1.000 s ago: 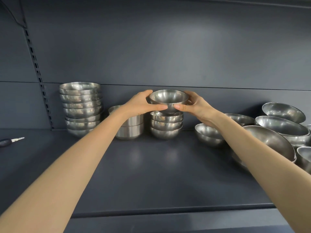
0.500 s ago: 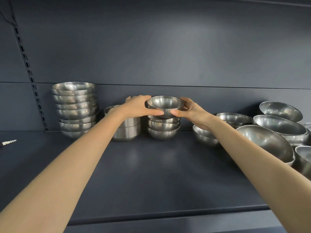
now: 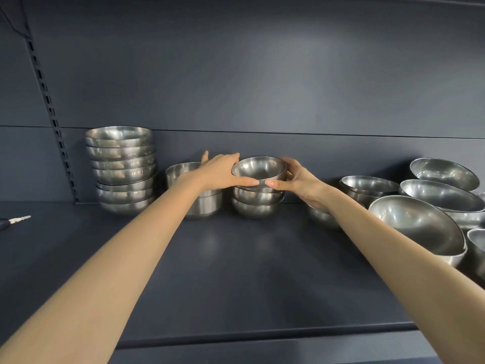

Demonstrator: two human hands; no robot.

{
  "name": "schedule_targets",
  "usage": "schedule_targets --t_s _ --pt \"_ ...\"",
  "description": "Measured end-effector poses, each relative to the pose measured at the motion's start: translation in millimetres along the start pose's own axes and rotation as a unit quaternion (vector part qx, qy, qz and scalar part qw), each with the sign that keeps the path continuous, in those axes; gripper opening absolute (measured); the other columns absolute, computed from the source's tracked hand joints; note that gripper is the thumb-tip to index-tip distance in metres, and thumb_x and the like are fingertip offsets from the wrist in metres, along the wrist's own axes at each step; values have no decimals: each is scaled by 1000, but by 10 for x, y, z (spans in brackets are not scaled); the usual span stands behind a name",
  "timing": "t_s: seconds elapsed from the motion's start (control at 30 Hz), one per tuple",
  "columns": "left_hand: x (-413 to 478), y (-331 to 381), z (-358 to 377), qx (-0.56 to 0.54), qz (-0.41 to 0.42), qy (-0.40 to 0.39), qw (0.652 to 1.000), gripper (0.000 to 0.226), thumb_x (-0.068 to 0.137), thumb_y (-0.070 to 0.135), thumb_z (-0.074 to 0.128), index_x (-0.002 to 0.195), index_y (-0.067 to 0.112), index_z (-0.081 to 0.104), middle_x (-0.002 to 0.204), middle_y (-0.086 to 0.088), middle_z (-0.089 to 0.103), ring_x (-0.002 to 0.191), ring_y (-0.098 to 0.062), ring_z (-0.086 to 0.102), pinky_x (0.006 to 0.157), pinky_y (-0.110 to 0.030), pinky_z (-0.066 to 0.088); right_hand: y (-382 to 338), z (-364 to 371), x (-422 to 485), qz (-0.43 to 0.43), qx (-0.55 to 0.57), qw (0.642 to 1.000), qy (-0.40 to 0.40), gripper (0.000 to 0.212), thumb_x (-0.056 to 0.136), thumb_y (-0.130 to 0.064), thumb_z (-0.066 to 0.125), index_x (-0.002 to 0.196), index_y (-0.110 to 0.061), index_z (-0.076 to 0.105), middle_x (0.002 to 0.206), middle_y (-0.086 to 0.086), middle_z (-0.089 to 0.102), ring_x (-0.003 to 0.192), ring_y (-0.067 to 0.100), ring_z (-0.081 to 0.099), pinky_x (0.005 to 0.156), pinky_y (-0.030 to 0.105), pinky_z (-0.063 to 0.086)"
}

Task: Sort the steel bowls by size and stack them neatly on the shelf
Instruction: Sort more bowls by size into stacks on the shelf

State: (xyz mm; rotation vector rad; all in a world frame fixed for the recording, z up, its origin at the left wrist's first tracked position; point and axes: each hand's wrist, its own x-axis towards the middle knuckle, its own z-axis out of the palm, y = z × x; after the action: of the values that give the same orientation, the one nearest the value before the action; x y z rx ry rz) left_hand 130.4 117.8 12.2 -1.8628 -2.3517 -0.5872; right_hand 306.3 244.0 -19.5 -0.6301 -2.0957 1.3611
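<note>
Bowl (image 3: 258, 170) seated atop small stack (image 3: 257, 203) on the shelf (image 3: 236, 271) — left hand (image 3: 217, 172) and right hand (image 3: 301, 179) each with grip curled round its wall, thumbs in front. Tall stack (image 3: 122, 169) left of that stack, loose bowls (image 3: 417, 222) right.

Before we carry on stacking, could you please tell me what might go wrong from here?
The small round steel bowl may seat crooked on the short stack of matching steel bowls and slide off once released. The left grip sits close beside the straight-sided steel bowls; withdrawing could nudge them.
</note>
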Motion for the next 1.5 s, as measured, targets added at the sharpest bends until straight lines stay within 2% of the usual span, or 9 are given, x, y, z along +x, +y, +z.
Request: schedule_targets --t_s 0.13,0.37,0.43,0.53,0.6,0.8,0.97,1.2,1.5 --pt "-25 2 -2 8 -16 -9 1000 101 81 68 55 152 8 17 157 -5 29 145 -24 24 118 -52 0 9 31 4 -7 -19 1000 -3 86 76 -17 78 145 -12 26 129 2 52 108 11 55 94 24 47" --pt "-48 -4 -33 19 -24 -5 1000 91 80 69 54 141 3 37 143 -6 49 136 -26 39 116 -53 5 -4 16 20 9 -51 999 -3 91 70 -31 80 143 -12 30 127 6 55 110 14 57 105 35 44" --pt "-58 8 -47 20 -25 -2 999 91 81 69 53 141 3 37 142 -6 50 135 -25 40 116 -53 6 -58 -13 -8 16 -78 997 -12 96 63 -41 80 141 -12 34 129 6 55 117 18 56 105 34 42" --pt "-97 35 -61 25 -20 11 999 93 82 70 50 147 6 30 148 -6 44 139 -24 36 116 -53 6 -183 -153 -61 32 -151 988 -5 98 75 -43 75 149 -10 20 149 4 35 139 21 33 111 33 32" --pt "-133 91 -39 27 0 39 999 89 85 67 47 150 10 25 154 -3 34 143 -21 28 118 -52 5 -261 -303 -138 32 -225 974 0 95 80 -47 70 151 -11 18 155 3 27 142 20 28 114 35 27" --pt "-266 531 200 -50 129 113 984 67 91 50 54 145 14 38 152 1 37 139 -16 33 114 -31 16 -414 -588 -539 60 -398 914 -48 42 88 -50 60 117 -19 65 116 -6 64 112 12 57 89 23 39" --pt "-318 840 491 -146 156 29 976 68 91 43 60 147 14 34 152 3 34 138 -11 31 105 -15 21 -369 -633 -794 70 -467 880 -53 35 87 -50 61 106 -22 70 108 -5 67 105 15 59 94 30 45" --pt "-303 1031 682 -162 82 -136 974 95 89 57 55 154 14 2 162 2 5 148 -16 10 118 -33 17 -231 -692 -901 60 -476 876 -46 16 85 -38 67 87 -24 71 95 1 71 94 19 65 92 39 50" --pt "-261 954 830 -281 14 -147 948 105 80 51 70 154 13 6 161 -3 15 147 -18 20 118 -40 26 -115 -619 -901 85 -524 847 -10 16 83 -31 71 97 -26 70 101 -6 71 99 16 62 91 35 49"
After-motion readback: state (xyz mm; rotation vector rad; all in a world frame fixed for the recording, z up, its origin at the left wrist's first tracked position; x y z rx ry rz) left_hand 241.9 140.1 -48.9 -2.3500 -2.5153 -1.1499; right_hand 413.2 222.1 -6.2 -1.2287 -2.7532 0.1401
